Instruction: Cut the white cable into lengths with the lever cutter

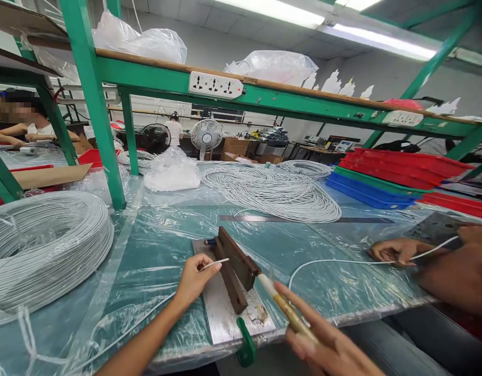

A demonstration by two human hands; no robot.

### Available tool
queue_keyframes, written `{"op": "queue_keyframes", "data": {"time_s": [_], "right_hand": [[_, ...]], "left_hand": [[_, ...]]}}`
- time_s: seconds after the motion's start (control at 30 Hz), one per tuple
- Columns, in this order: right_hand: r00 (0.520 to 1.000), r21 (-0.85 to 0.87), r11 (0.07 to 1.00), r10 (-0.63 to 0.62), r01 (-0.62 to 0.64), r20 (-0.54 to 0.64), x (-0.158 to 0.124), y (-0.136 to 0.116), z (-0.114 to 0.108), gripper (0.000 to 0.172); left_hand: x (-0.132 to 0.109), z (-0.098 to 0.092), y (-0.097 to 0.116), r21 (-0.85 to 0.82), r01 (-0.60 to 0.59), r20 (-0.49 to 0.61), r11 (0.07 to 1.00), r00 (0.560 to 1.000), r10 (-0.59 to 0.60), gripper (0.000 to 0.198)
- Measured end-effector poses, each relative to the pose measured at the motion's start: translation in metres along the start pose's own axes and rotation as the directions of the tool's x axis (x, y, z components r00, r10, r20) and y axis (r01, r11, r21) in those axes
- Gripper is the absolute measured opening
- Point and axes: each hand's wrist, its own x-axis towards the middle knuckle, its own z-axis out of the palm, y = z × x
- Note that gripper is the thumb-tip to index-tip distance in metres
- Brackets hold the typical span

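Here's the left hand (194,278), left of the jig (237,257), thumb and fingers pinched narrow on a white wire (215,264), its tip poking right, close to the brown bars! The wire's tail shows again behind the wrist, trailing to the near left across the table (154,230). Over on the near right, the right hand (322,337) is around the handle (290,310), index finger stretched along it. The bars stand parted at the near end, above a metal plate (221,319), with a green clamp (246,342) at the table's near edge. Look right: a co-worker's hand (395,251) has another wire (330,261), curving left towards the jig. A big coil (84,256) sits left; on the far side, a loose pile (272,193) lies by a ruler (354,220), with stacked trays (397,169) to its right.
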Motion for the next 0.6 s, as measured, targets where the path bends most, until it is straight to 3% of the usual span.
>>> {"op": "queue_keyframes", "data": {"time_s": [0.07, 0.13, 0.2, 0.3, 0.43, 0.6], "right_hand": [[0.993, 0.095, 0.994, -0.055, 0.045, 0.104, 0.007, -0.043, -0.011, 0.067], [0.973, 0.172, 0.969, -0.2, 0.179, 0.113, 0.023, -0.085, -0.017, 0.068], [0.945, 0.208, 0.934, -0.314, 0.29, 0.095, 0.047, -0.122, -0.018, 0.071], [0.929, 0.237, 0.914, -0.358, 0.33, 0.088, 0.1, -0.165, -0.017, 0.083], [0.911, 0.207, 0.893, -0.412, 0.399, 0.026, 0.178, -0.197, -0.011, 0.081], [0.934, 0.168, 0.919, -0.35, 0.356, -0.063, 0.249, -0.204, 0.004, 0.07]], "left_hand": [[-0.006, -0.01, 0.007, -0.062, -0.01, -0.007, 0.998, 1.0, 0.009, 0.042], [-0.013, -0.017, 0.009, -0.077, 0.01, -0.023, 0.997, 1.0, -0.012, 0.044], [-0.019, -0.019, 0.009, -0.085, 0.038, -0.027, 0.996, 0.999, -0.04, 0.048], [-0.029, -0.016, 0.006, -0.089, 0.068, -0.033, 0.994, 0.997, -0.071, 0.054], [-0.04, -0.01, 0.008, -0.073, 0.09, -0.02, 0.993, 0.996, -0.092, 0.059], [-0.05, -0.012, 0.015, -0.069, 0.092, -0.025, 0.993, 0.995, -0.094, 0.062]]}}
